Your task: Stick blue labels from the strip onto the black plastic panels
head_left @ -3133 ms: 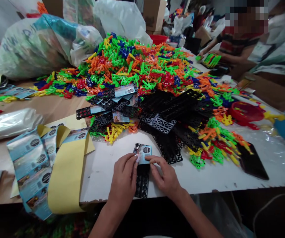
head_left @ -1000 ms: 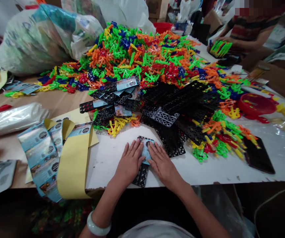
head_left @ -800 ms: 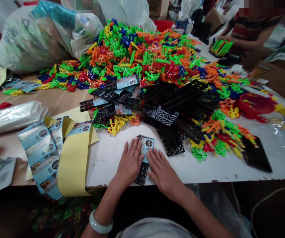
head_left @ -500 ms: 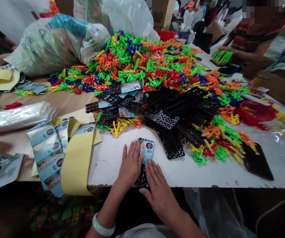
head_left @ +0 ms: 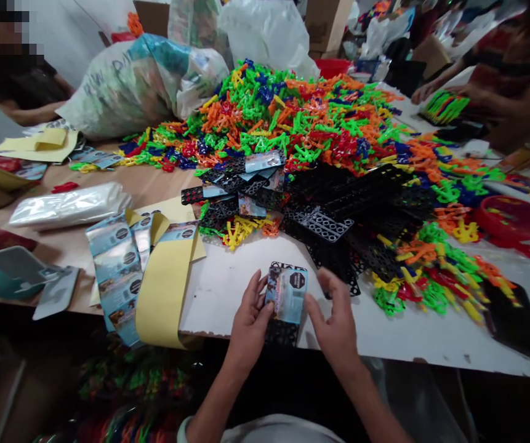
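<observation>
A black perforated plastic plate (head_left: 281,334) lies at the table's front edge, with a blue printed label (head_left: 291,296) across its upper part. My left hand (head_left: 250,320) grips the plate's left side, thumb on top and fingers curled along the edge. At the right side my right hand (head_left: 337,317) is open, thumb and fingers apart, its thumb close to the label's edge. Beyond my hands is a heap of black perforated plates (head_left: 352,203). Several labelled plates (head_left: 241,184) are piled left of that heap.
Strips of blue labels (head_left: 119,277) and curled yellow backing paper (head_left: 163,295) hang over the front edge. Colourful plastic pieces (head_left: 292,117) form a big mound behind. A red basket (head_left: 518,218) and a dark flat panel (head_left: 518,320) are at right. Two people sit across the table.
My hands have gone from lying flat over the plate to its two sides. The left now grips its edge, the right has lifted off, and the label shows more fully. The view has shifted left.
</observation>
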Demonstrator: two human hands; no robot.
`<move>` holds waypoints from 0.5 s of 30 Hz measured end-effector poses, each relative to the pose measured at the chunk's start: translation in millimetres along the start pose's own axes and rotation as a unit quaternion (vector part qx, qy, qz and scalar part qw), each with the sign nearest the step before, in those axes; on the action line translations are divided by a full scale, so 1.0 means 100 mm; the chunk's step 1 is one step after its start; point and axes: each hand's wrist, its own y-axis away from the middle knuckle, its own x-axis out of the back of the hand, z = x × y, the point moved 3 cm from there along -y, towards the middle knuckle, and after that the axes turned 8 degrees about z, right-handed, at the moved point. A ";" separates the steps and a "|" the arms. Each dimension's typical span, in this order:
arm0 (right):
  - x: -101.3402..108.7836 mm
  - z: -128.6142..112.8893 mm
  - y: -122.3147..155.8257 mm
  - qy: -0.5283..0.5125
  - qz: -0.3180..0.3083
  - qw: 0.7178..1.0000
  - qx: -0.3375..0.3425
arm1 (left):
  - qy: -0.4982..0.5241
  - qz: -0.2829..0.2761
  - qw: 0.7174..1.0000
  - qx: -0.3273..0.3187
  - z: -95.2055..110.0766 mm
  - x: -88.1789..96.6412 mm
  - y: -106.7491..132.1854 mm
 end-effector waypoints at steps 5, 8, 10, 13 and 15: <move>-0.20 -0.25 -0.43 0.042 -0.136 0.986 0.082 | -0.088 -0.014 0.996 -0.003 0.10 -0.06 0.14; -0.32 -0.27 -0.53 -0.032 -0.166 0.985 -0.043 | -0.092 -0.026 0.995 -0.005 0.13 -0.06 0.20; -0.36 -0.24 -0.55 -0.073 -0.169 0.977 -0.109 | -0.057 -0.025 0.998 0.004 0.13 -0.02 0.22; -0.33 -0.20 -0.59 -0.095 -0.152 0.975 -0.132 | -0.098 -0.009 0.995 0.026 0.15 0.08 0.20; -0.31 -0.19 -0.61 -0.113 -0.179 0.969 -0.128 | -0.139 -0.003 0.989 0.043 0.18 0.16 0.17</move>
